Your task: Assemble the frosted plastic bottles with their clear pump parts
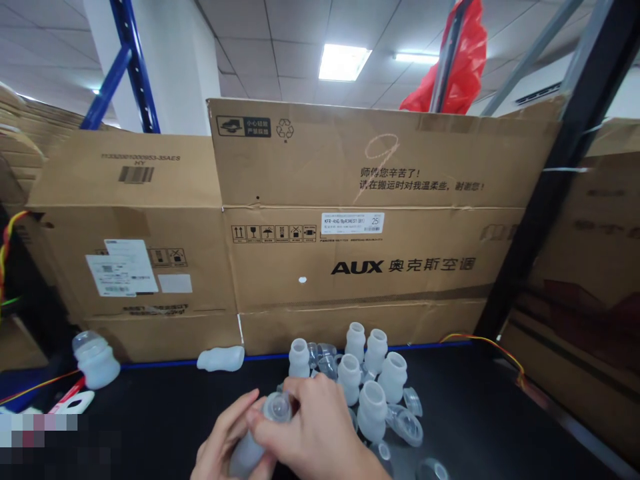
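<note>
My left hand (220, 443) wraps round the body of a small frosted white bottle (246, 455) near the bottom edge of the view. My right hand (313, 437) lies over its top, fingers pinched on a clear round cap (277, 405) at the bottle's mouth. Just behind my hands stands a cluster of several more open frosted bottles (373, 383), with clear caps (410, 427) scattered among them on the black tabletop (475, 413).
One bottle (221, 359) lies on its side at the table's back edge. A capped bottle (96, 360) stands at the far left. Large cardboard boxes (350, 220) wall off the back. A black post (550, 173) rises on the right, with coloured wires (500, 350) beside it.
</note>
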A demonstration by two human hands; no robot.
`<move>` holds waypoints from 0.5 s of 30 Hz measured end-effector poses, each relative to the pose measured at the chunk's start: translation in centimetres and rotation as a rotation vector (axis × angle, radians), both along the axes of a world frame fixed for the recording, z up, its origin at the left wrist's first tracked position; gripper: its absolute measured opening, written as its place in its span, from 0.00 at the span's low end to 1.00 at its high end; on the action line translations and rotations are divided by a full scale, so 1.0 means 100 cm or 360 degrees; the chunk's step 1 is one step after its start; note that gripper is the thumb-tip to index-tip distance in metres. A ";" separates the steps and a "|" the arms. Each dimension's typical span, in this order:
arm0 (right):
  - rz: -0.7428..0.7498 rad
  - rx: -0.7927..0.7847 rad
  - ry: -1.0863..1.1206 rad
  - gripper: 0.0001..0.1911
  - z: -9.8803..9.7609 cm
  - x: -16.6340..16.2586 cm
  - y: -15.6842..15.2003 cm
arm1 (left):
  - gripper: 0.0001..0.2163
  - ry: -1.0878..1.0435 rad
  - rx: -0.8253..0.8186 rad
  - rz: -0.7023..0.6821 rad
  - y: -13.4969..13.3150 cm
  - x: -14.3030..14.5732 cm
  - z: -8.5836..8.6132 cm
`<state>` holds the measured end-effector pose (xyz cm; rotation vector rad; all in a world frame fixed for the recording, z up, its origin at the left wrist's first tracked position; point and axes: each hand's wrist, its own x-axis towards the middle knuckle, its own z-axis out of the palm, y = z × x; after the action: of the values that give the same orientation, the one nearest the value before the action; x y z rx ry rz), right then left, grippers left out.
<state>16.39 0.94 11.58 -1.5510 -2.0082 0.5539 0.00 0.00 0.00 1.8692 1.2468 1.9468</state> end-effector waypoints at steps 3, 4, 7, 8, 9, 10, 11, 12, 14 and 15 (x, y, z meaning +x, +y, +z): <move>0.0062 0.0041 -0.0093 0.30 -0.007 0.005 -0.003 | 0.20 0.0440 0.0463 0.0147 0.014 -0.013 0.004; 0.0101 0.0085 -0.0137 0.31 -0.010 0.005 -0.005 | 0.21 0.0518 0.0546 0.0148 0.017 -0.016 0.007; 0.0321 0.0322 -0.0152 0.26 -0.015 0.012 -0.014 | 0.21 0.0625 0.0592 0.0113 0.020 -0.019 0.011; 0.0408 0.0415 -0.0096 0.23 -0.016 0.017 -0.016 | 0.20 0.0637 0.0561 0.0113 0.020 -0.018 0.011; 0.0466 0.0500 -0.0011 0.21 -0.015 0.025 -0.017 | 0.19 0.0643 0.0519 0.0122 0.019 -0.016 0.009; 0.0485 0.0580 0.0091 0.19 -0.015 0.036 -0.018 | 0.17 0.0646 0.0480 0.0126 0.017 -0.014 0.007; 0.0467 0.0628 0.0211 0.17 -0.015 0.050 -0.017 | 0.17 0.0644 0.0442 0.0121 0.016 -0.012 0.005; 0.0391 0.0698 0.0351 0.16 -0.017 0.067 -0.015 | 0.17 0.0638 0.0410 0.0107 0.015 -0.009 0.002; 0.0094 0.0918 0.0542 0.15 -0.024 0.109 -0.007 | 0.16 0.0610 0.0345 0.0038 0.015 -0.006 -0.001; -0.0173 0.1040 0.0614 0.13 -0.030 0.131 -0.002 | 0.16 0.0585 0.0310 -0.0002 0.015 -0.004 -0.003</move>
<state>29.53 0.77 8.58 -1.0467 -1.5757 0.1098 -0.44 1.48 -0.27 2.4100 1.1739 1.8367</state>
